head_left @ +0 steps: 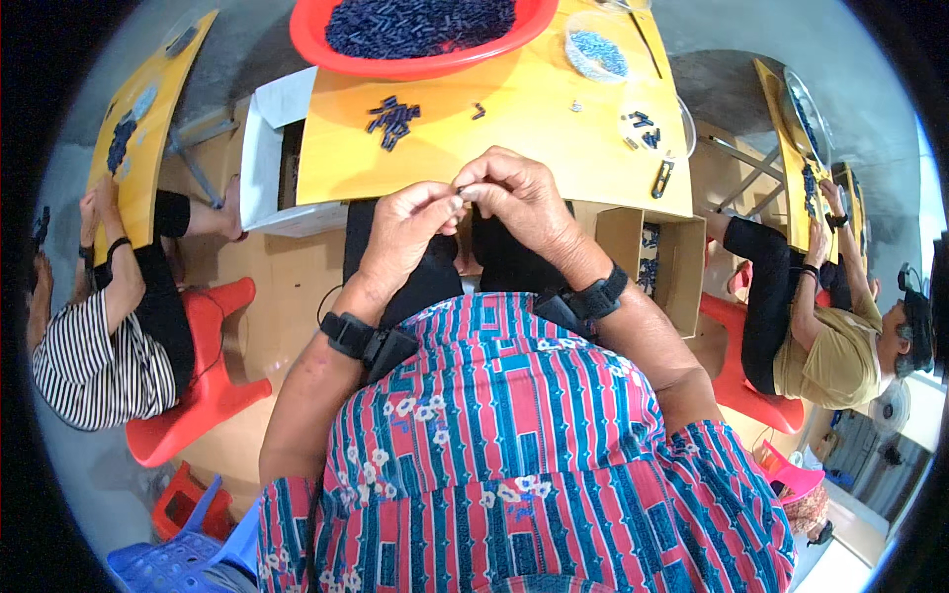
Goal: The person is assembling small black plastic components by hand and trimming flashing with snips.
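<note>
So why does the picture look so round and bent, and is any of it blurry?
Head view: fisheye lens, black corners, the yellow table edges bow. Light is soft and even. The left hand and right hand are sharp; the small dark piece pinched between them is too tiny to make out.

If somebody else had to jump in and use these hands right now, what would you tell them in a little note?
Left hand: fingertips pinched on a small dark piece at the table's near edge.
Right hand: fingertips closed on the same piece, touching the left hand's.
Parts: a small heap of dark blue pieces lies on the yellow table; the red basin behind it is full of more. A clear bowl of pale blue bits sits to the right, with a clear dish of a few pieces nearer.
Done: cannot tell how many are finished.
Left: the heap and the basin's load look still unhandled.
</note>
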`<state>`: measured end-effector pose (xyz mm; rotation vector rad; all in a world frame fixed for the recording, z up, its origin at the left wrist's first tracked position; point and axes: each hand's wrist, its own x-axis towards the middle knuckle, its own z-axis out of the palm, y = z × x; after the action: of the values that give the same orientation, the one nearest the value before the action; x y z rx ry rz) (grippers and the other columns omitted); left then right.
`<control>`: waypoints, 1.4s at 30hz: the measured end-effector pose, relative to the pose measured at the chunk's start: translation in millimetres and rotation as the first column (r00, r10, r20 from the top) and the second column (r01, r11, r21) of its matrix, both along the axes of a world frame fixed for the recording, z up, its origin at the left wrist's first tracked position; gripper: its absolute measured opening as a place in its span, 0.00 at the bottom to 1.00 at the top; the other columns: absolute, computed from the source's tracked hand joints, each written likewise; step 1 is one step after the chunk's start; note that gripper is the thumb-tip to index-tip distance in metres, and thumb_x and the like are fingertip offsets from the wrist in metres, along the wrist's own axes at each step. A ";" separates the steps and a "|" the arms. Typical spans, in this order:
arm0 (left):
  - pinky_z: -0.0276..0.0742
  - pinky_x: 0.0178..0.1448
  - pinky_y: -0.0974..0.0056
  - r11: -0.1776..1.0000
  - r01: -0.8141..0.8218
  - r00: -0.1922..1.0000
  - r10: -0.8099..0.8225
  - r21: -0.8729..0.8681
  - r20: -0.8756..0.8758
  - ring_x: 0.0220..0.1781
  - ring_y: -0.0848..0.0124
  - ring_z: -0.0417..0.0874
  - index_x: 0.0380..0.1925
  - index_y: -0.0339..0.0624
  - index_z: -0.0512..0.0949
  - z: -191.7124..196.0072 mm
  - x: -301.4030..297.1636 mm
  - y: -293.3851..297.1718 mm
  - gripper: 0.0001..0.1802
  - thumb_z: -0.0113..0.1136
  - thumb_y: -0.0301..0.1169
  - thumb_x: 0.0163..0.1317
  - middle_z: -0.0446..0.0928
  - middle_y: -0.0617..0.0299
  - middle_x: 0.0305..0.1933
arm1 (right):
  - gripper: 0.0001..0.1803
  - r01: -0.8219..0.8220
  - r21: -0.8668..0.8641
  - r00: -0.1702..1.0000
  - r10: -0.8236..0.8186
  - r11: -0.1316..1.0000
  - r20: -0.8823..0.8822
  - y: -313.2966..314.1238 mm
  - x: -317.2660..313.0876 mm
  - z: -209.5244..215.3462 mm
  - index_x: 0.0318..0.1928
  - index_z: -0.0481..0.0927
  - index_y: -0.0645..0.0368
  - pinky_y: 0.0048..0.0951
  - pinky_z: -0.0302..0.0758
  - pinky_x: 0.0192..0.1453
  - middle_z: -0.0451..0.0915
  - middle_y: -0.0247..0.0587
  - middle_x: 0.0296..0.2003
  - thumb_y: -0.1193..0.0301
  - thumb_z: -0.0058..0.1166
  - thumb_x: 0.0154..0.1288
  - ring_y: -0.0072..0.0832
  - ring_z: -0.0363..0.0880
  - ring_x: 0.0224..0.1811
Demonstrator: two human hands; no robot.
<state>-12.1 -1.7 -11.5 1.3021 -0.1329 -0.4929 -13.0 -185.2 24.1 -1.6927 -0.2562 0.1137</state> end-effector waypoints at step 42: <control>0.72 0.34 0.75 0.953 0.006 0.924 -0.121 0.302 0.363 0.28 0.82 0.75 0.33 0.37 0.81 -5.1 -2.0 12.6 0.06 0.66 0.22 0.53 0.79 0.66 0.28 | 0.11 0.638 -0.512 0.737 -0.649 0.576 0.188 -95.5 35.9 -19.2 0.42 0.85 0.58 0.20 0.70 0.30 0.76 0.30 0.22 0.75 0.63 0.56 0.16 0.70 0.23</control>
<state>-14.1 10.9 -16.7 1.6849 -0.4399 -0.3175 22.9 -280.7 4.8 -2.2609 0.4862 -0.3891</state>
